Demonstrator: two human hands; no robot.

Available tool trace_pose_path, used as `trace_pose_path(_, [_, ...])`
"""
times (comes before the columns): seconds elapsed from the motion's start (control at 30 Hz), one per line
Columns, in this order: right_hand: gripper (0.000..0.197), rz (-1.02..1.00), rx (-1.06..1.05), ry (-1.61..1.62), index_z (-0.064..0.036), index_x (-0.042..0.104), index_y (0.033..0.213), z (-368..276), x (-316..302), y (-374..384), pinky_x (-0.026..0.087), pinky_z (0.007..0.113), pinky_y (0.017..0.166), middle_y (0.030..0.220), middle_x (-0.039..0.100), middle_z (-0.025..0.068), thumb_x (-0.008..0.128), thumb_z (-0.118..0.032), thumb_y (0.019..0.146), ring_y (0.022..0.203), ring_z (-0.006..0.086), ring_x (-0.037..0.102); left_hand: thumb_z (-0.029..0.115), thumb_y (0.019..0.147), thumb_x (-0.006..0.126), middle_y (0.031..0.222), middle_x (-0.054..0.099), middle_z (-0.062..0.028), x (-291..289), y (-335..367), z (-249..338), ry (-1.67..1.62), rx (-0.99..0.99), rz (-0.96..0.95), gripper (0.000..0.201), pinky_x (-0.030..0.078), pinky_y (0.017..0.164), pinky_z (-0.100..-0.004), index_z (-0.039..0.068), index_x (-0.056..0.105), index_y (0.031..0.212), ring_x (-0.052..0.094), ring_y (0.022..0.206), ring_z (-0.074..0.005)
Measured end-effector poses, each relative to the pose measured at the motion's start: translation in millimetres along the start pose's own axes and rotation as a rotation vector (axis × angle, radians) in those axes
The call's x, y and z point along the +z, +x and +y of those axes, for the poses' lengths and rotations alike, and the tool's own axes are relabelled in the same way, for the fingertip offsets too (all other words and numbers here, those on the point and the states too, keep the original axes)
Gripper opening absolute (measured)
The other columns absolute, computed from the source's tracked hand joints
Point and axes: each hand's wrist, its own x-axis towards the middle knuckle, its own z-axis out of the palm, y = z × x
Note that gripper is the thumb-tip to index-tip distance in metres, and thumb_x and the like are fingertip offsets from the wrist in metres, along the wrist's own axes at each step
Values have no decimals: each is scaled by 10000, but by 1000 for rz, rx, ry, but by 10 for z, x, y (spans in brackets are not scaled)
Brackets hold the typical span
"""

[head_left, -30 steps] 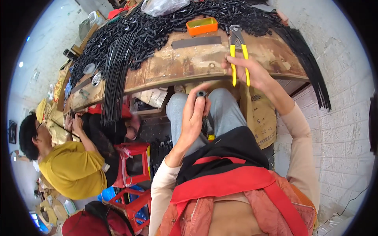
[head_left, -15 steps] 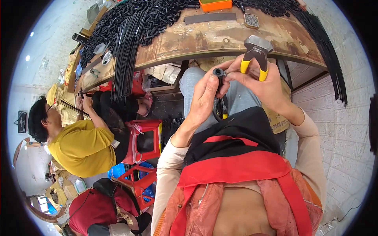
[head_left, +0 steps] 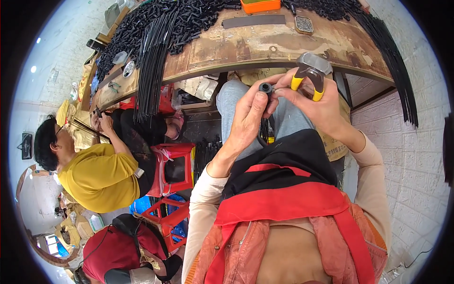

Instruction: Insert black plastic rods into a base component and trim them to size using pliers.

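My left hand (head_left: 248, 112) is closed round a black tubular piece (head_left: 266, 88), its round, hollow-looking end facing up beside the thumb. My right hand (head_left: 319, 106) has a pair of pincers (head_left: 315, 63) tucked in it, with a grey metal head pointing away from me and dark handles ending in yellow. Its thumb and forefinger meet at the side of the black piece, pinching something small that I cannot make out. Both hands are above my lap, in front of the bench edge. A dark cord or rod hangs below the left hand.
The wooden bench (head_left: 246, 48) carries heaps of short black tubes (head_left: 191, 19), bundled black rods (head_left: 153, 57), a grey strip (head_left: 254, 21), an orange container (head_left: 261, 5) and a small tin of metal bits (head_left: 303, 24). Co-workers sit left near red stools (head_left: 175, 165). A brick-patterned wall stands right.
My hands stay together and shift very slightly to the right. The pincers tilt a little and sit lower. The co-worker in yellow moves their hands slightly.
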Motion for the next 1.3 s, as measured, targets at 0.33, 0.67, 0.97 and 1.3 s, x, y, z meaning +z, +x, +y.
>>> trace_pose_path(0.33, [138, -68, -50, -14, 41, 598, 989, -16, -2, 59, 492, 254, 807, 983, 629, 81, 637, 80, 863, 936, 132, 607, 417, 1026, 417, 847, 479, 23, -36, -38, 9, -41, 66, 0, 540, 279, 591, -198, -15, 462, 1348, 358, 690, -60])
trace_pose_path(0.67, [180, -100, -106, 215, 34, 564, 1011, 14, 59, 122, 531, 287, 806, 968, 630, 105, 638, 93, 858, 928, 172, 638, 411, 1029, 410, 786, 431, 33, -54, -69, -6, -43, 82, 17, 542, 272, 593, -199, -5, 437, 1375, 347, 681, -61])
trace_pose_path(0.97, [200, -127, -29, 299, 31, 549, 1024, -29, 84, 137, 541, 301, 801, 952, 638, 117, 649, 81, 858, 886, 182, 652, 393, 1030, 420, 780, 439, 34, -35, -77, -4, -51, 81, 50, 529, 276, 590, -192, -4, 438, 1379, 353, 674, -59])
trace_pose_path(1.3, [195, -26, -175, -18, 32, 565, 1007, 42, 124, 73, 518, 283, 811, 954, 648, 122, 628, 127, 848, 905, 165, 633, 358, 1035, 424, 788, 432, 38, -29, -83, -21, -7, 133, 79, 490, 270, 582, -190, -4, 458, 1362, 348, 677, -56])
